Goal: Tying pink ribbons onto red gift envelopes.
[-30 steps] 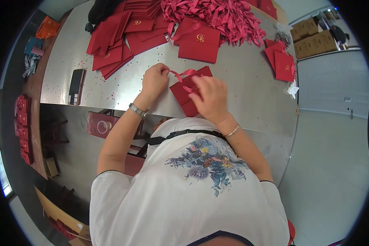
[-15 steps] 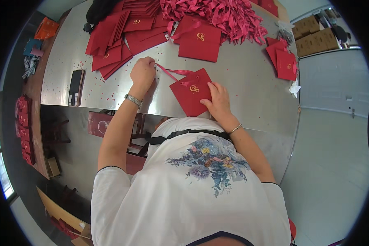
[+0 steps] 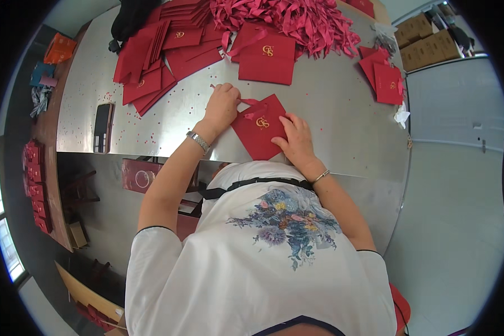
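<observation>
- Red bag [image 3: 259, 135]: flat and askew on the metal desk [image 3: 330, 101], near its front edge, gold emblem [image 3: 262, 121] upward.
- Left hand [image 3: 222, 105]: fingers closed on the pink ribbon [image 3: 249, 102], beside the bag.
- Right hand [image 3: 298, 141]: thumb and fingers apart, touching the bag's right side.

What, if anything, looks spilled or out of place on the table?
Small red specks are scattered over the metal table, mostly on its left part, like loose scraps nobody wiped up. A crumpled white scrap, perhaps tissue, sits at the right edge, looking like litter.
</observation>
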Available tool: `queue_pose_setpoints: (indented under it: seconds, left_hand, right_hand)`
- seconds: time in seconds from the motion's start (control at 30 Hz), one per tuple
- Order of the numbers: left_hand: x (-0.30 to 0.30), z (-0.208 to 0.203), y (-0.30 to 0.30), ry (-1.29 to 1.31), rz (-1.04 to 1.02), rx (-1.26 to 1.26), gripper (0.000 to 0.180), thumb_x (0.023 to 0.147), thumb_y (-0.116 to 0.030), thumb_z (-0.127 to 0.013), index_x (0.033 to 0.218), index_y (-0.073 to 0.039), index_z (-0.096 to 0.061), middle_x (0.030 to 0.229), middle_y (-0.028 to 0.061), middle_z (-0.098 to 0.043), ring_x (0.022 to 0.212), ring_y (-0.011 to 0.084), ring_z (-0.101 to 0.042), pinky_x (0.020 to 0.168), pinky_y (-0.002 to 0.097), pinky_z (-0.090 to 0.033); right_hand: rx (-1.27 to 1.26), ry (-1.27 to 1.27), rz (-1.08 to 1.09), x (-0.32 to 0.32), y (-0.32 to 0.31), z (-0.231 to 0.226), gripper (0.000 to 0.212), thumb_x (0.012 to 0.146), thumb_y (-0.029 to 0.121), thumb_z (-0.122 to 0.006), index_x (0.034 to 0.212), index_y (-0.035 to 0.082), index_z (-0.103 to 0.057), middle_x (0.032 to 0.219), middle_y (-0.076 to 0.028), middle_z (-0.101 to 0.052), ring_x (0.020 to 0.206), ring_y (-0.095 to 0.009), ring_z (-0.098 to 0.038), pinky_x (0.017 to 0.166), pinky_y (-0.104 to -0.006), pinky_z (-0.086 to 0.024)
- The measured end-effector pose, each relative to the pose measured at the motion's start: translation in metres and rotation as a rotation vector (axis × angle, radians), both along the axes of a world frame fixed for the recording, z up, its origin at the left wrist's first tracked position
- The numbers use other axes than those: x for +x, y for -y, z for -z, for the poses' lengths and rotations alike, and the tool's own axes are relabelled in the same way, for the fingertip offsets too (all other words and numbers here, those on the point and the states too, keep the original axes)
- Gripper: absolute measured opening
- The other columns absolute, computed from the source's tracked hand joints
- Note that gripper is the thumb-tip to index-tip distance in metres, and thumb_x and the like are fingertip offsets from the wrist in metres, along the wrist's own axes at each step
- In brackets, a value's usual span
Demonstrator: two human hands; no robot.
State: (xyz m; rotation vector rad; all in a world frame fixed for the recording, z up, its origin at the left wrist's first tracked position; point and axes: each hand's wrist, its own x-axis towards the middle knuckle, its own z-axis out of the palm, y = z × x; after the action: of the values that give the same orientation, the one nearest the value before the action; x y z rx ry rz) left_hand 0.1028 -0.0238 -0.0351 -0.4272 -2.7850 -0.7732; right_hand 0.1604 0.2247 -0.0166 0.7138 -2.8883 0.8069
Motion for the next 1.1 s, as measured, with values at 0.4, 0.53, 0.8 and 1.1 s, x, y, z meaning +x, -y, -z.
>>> queue_pose_setpoints:
  seconds: [0.4,0.53,0.8,1.1]
  left_hand:
    - [-0.026,0.002,0.001,0.103,-0.22,0.222,0.008,0.077,-0.004,-0.06,0.082,0.001,-0.062,0.088,0.0176,-0.062,0.083,0.0346,-0.06,0.076,0.0396,-0.048]
    - [-0.027,-0.005,0.002,0.215,-0.284,0.318,0.017,0.078,-0.007,-0.062,0.093,-0.001,-0.065,0.096,0.0156,-0.065,0.084,0.0273,-0.063,0.077,0.0347,-0.049]
    - [-0.002,-0.028,0.031,0.21,-0.463,0.752,0.026,0.081,-0.009,-0.058,0.106,-0.002,-0.064,0.096,0.0119,-0.067,0.082,0.0184,-0.063,0.075,0.0289,-0.049]
    - [0.052,-0.032,0.002,0.289,-0.41,0.853,0.018,0.086,-0.004,-0.055,0.1,0.0,-0.066,0.086,0.0061,-0.067,0.076,0.0115,-0.059,0.072,0.0248,-0.047]
  right_hand:
    - [0.019,0.018,-0.003,0.002,0.001,-0.001,0.057,0.073,0.025,-0.074,0.122,0.003,-0.054,0.127,-0.012,-0.048,0.117,-0.031,-0.045,0.1,-0.0413,-0.037]
    - [-0.04,0.007,0.04,0.0,0.002,0.002,0.064,0.07,0.024,-0.076,0.125,0.003,-0.051,0.128,-0.015,-0.047,0.117,-0.032,-0.044,0.1,-0.0421,-0.037]
    - [-0.257,0.248,0.251,-0.03,-0.006,0.004,0.066,0.067,0.013,-0.076,0.126,0.0,-0.049,0.103,-0.015,-0.06,0.096,-0.03,-0.057,0.087,-0.0406,-0.047]
    - [-0.7,0.369,0.287,-0.044,-0.023,-0.101,0.033,0.079,0.0,-0.064,0.112,0.0,-0.06,0.088,0.001,-0.056,0.077,-0.008,-0.055,0.068,-0.023,-0.047]
